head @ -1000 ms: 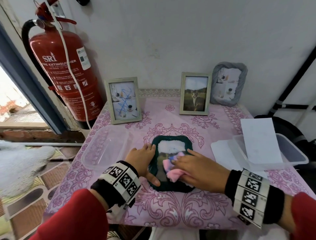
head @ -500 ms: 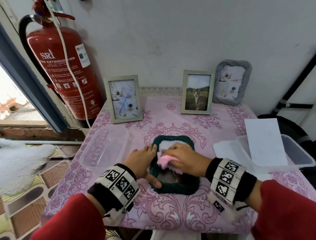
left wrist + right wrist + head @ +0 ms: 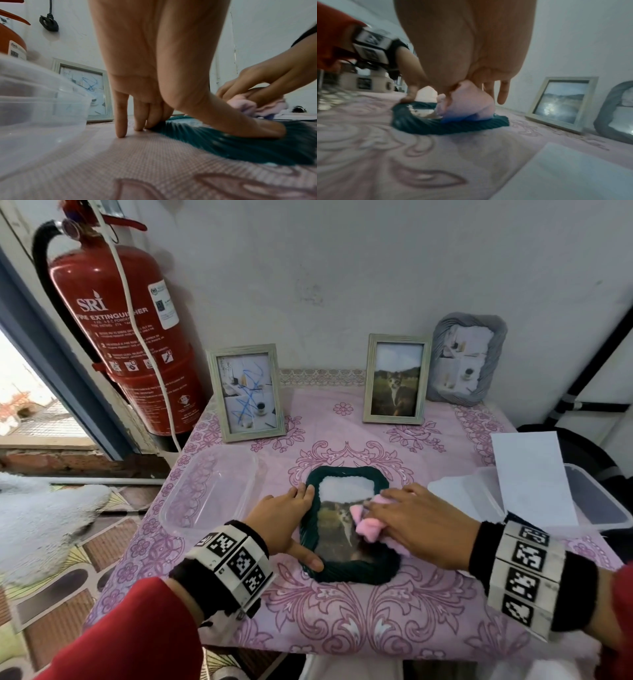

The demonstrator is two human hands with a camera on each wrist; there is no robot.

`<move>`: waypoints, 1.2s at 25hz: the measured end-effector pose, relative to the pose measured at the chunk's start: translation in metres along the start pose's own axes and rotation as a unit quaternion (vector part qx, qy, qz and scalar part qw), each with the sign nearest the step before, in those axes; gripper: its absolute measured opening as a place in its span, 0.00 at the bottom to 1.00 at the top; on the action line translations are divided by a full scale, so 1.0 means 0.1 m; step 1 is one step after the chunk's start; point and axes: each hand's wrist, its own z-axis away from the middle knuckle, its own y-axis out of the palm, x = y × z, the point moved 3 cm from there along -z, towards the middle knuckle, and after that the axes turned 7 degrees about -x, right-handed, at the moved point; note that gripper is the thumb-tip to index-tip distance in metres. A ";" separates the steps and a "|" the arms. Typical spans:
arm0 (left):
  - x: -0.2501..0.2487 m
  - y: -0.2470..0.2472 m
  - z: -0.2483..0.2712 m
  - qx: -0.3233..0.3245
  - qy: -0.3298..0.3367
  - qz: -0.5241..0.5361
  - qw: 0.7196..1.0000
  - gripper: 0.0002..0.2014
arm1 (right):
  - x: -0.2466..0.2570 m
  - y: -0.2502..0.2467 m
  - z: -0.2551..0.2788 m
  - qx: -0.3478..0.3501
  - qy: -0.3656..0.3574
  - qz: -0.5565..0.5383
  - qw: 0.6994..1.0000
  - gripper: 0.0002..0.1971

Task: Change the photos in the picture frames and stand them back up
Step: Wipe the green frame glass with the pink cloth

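A dark green ribbed picture frame [image 3: 346, 573] lies flat, glass up, in the middle of the pink tablecloth; a cat photo shows in it. My left hand [image 3: 291, 522] rests on its left edge with straight fingers, the thumb [image 3: 257, 128] pressing the near left corner. My right hand [image 3: 404, 518] grips a bunched pink cloth [image 3: 366, 525] and presses it on the right side of the glass. In the right wrist view the pink cloth [image 3: 467, 106] sits pinched under the fingers on the green frame [image 3: 445, 128].
Three frames stand against the back wall: a pale one with a scribbled photo [image 3: 246, 393], a pale one with a cat photo [image 3: 395, 378], a grey ribbed one [image 3: 466, 357]. Clear tubs sit left [image 3: 205, 491] and right [image 3: 599, 508], white paper [image 3: 534, 477] across the right one. A fire extinguisher [image 3: 126, 330] stands at far left.
My right hand has rubbed the pink cloth over the glass, first up towards the top left, then across to the right side. The left hand has kept its place on the frame.
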 end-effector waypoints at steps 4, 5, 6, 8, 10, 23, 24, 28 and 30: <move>0.00 0.01 -0.01 -0.004 0.001 -0.010 1.000 0.63 | -0.15 0.07 -0.33 0.033 0.029 0.024 0.999 0.16; -0.01 0.01 -0.01 -0.004 0.001 -0.014 1.000 0.64 | -0.13 0.10 -0.40 0.040 0.040 -0.006 0.998 0.17; -0.01 0.01 -0.02 -0.005 0.000 -0.017 1.000 0.64 | -0.10 0.13 -0.45 0.040 0.049 -0.044 0.997 0.18; -0.01 0.01 -0.01 -0.006 -0.001 -0.018 1.000 0.64 | 0.03 0.16 -0.46 0.038 0.050 -0.109 0.992 0.21; -0.01 0.01 -0.02 -0.004 -0.004 -0.012 1.000 0.64 | 0.17 0.19 -0.36 0.041 0.029 -0.136 0.989 0.24; 0.01 0.05 -0.02 -0.012 -0.006 -0.016 1.000 0.64 | -0.08 0.11 -0.34 0.062 0.025 0.039 0.997 0.25; 0.00 0.03 -0.02 -0.010 -0.008 -0.018 1.000 0.64 | -0.07 0.13 -0.37 0.063 0.028 0.012 0.998 0.25; -0.04 0.00 -0.02 0.001 -0.009 -0.018 1.000 0.63 | 0.14 0.14 -0.28 0.066 0.010 -0.105 0.992 0.22; -0.04 -0.01 -0.02 0.009 -0.009 -0.020 1.000 0.63 | 0.25 0.14 -0.14 0.056 -0.016 -0.108 0.992 0.19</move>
